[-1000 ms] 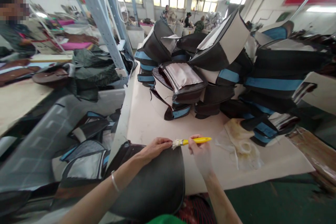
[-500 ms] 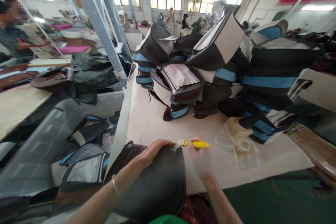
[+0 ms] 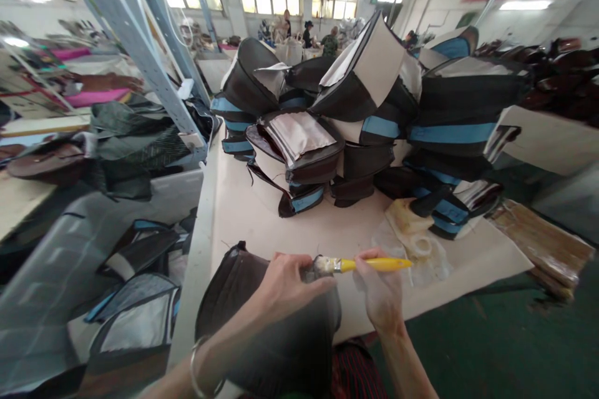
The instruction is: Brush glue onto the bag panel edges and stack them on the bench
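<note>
My left hand (image 3: 290, 283) grips the upper edge of a dark stitched panel (image 3: 311, 340), which looks like fabric or leatherette and is bent up near my fingers. A thin bangle circles that wrist. My right hand (image 3: 381, 290) holds a yellow-handled brush (image 3: 369, 265) level, its pale, clumped bristles pressed on the panel's edge beside my left hand. A crumpled, stained plastic sheet (image 3: 412, 249) with a roll of tape lies to the right of my right hand, not touching it.
My panel rests on a pale work table (image 3: 276, 230), below a tall pile of black, blue and white panels (image 3: 365, 137). A bin of similar panels (image 3: 131, 318) stands to the left, beyond a steel rack post (image 3: 150, 56). Brown material (image 3: 538, 240) lies off the table's right corner.
The panel's edge has been lifted and bent up toward me in my left hand. The brush has shifted slightly, and the scene has slid left in view.
</note>
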A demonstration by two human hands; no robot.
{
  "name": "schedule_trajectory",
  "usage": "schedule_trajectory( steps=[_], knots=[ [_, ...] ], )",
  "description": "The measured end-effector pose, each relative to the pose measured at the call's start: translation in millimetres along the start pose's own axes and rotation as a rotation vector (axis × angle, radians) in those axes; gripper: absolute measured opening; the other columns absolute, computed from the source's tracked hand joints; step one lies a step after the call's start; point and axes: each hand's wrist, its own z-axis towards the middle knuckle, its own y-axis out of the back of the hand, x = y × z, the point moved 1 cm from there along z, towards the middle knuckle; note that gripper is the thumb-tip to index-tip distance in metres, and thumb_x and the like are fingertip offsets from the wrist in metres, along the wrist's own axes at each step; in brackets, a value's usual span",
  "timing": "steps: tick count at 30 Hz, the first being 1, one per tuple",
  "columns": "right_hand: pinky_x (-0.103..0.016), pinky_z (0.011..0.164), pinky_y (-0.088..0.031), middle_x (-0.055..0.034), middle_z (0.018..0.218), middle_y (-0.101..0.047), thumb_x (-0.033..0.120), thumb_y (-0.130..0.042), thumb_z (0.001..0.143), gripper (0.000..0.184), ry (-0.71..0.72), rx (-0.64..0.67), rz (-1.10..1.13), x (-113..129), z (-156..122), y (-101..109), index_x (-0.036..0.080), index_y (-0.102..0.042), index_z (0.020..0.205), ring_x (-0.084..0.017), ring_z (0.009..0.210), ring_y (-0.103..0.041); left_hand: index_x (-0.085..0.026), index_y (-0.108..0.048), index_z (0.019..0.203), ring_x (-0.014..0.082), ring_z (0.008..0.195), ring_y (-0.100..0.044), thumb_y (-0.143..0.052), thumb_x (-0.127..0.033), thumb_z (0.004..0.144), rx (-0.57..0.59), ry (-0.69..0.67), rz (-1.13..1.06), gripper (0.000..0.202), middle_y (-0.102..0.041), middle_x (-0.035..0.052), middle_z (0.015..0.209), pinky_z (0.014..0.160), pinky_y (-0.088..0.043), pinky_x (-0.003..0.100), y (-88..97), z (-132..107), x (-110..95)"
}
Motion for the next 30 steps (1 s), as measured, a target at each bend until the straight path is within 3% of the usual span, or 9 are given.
schedule_trajectory(
  steps=[3, 8, 13, 17, 22, 24, 28, 30],
  knots=[
    [-0.022, 0.043, -0.031, 0.0069, 0.05, -0.045, 0.037, -0.064, 0.086, 0.022, 0.0, -0.004, -0.001, -2.1, 2.1, 1.6, 0.019, -0.055, 0.078, -0.01, 0.044, -0.04, -0.018, -0.055, 0.053, 0.0117, 0.052, -0.035, -0.067, -0.042, 0.069, -0.043, 0.052, -0.006, 0.032, -0.037, -0.0044, 0.049, 0.052, -0.021, 0.028, -12.1, 1.5, -3.4],
    [-0.021, 0.043, -0.03, 0.0069, 0.052, -0.045, 0.036, -0.064, 0.086, 0.02, 0.027, -0.078, -0.035, 6.3, 3.1, 4.1, 0.019, -0.056, 0.08, -0.009, 0.044, -0.039, -0.016, -0.062, 0.068, 0.0126, 0.056, -0.042, -0.066, -0.035, 0.07, 0.137, 0.165, -0.252, 0.019, -0.049, -0.0035, 0.057, 0.052, -0.027, 0.025, -11.4, 3.1, 15.8],
    [-0.022, 0.042, -0.029, 0.0068, 0.053, -0.043, 0.036, -0.061, 0.086, 0.021, -0.005, 0.095, -0.093, -4.2, 4.5, -2.7, 0.019, -0.054, 0.075, -0.01, 0.044, -0.037, -0.015, -0.07, 0.088, 0.0149, 0.069, -0.05, -0.076, -0.038, 0.069, 0.266, 0.151, -0.544, 0.031, -0.063, 0.0017, 0.077, 0.064, -0.037, 0.025, -2.6, -2.4, 23.1],
    [-0.023, 0.044, -0.028, 0.0072, 0.053, -0.04, 0.037, -0.055, 0.089, 0.021, 0.038, 0.088, -0.178, -19.7, 17.0, -2.0, 0.019, -0.053, 0.077, -0.01, 0.045, -0.035, -0.016, -0.071, 0.087, 0.017, 0.077, -0.054, -0.081, -0.034, 0.065, 0.253, 0.137, -0.692, 0.031, -0.064, 0.0023, 0.081, 0.076, -0.041, 0.027, -1.5, -6.0, 24.5],
    [-0.025, 0.051, -0.029, 0.0054, 0.059, -0.044, 0.033, -0.06, 0.087, 0.018, 0.122, 0.023, -0.274, -14.0, 22.8, 1.4, 0.019, -0.058, 0.076, -0.011, 0.053, -0.038, -0.017, -0.071, 0.102, 0.0234, 0.095, -0.06, -0.081, -0.03, 0.067, 0.297, 0.136, -0.835, 0.039, -0.068, 0.0071, 0.102, 0.088, -0.043, 0.03, -2.2, -8.3, 24.2],
    [-0.025, 0.052, -0.03, 0.0052, 0.061, -0.044, 0.033, -0.058, 0.088, 0.018, 0.122, 0.03, -0.241, -10.7, 19.2, -1.1, 0.019, -0.057, 0.077, -0.012, 0.055, -0.039, -0.016, -0.071, 0.104, 0.0233, 0.094, -0.061, -0.081, -0.03, 0.068, 0.311, 0.143, -0.843, 0.04, -0.069, 0.0073, 0.1, 0.089, -0.044, 0.031, -2.9, -9.0, 25.3],
    [-0.025, 0.051, -0.031, 0.0055, 0.06, -0.045, 0.032, -0.057, 0.089, 0.017, 0.071, 0.17, -0.178, -9.1, 12.2, -9.9, 0.02, -0.055, 0.077, -0.012, 0.053, -0.039, -0.015, -0.071, 0.101, 0.0201, 0.087, -0.062, -0.082, -0.03, 0.067, 0.269, 0.157, -0.823, 0.039, -0.071, 0.0057, 0.094, 0.085, -0.045, 0.029, -6.4, -9.3, 31.0],
    [-0.025, 0.052, -0.032, 0.0051, 0.062, -0.046, 0.031, -0.057, 0.089, 0.016, 0.1, 0.152, -0.223, -8.1, 11.0, -11.6, 0.02, -0.056, 0.078, -0.012, 0.055, -0.041, -0.015, -0.072, 0.1, 0.0185, 0.083, -0.062, -0.082, -0.031, 0.067, 0.26, 0.168, -0.825, 0.038, -0.071, 0.0051, 0.092, 0.082, -0.045, 0.027, -8.6, -9.2, 34.2]
  ],
)
